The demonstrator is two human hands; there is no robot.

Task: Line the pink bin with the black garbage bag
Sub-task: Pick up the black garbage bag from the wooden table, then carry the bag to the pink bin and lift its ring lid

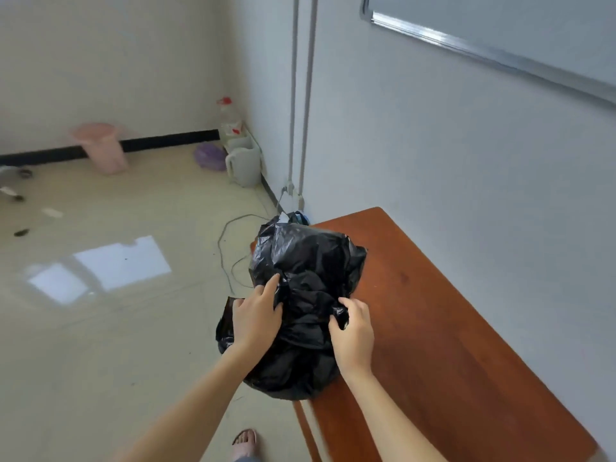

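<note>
A crumpled black garbage bag [306, 261] hangs bunched in front of me, over the left edge of a brown table [433, 311]. My left hand [256, 315] grips its left side, fingers dug into the plastic. My right hand [353, 331] pinches a fold on its right side. The pink bin [101, 146] stands far off on the floor at the upper left, against the wall, apart from both hands and the bag.
A white jug [245, 165], a purple bag [210, 156] and a clear bottle with a red cap [228, 120] sit in the far corner. A cable [230, 258] loops on the floor near the table. Small debris lies at the left. My sandalled foot [245, 443] is below.
</note>
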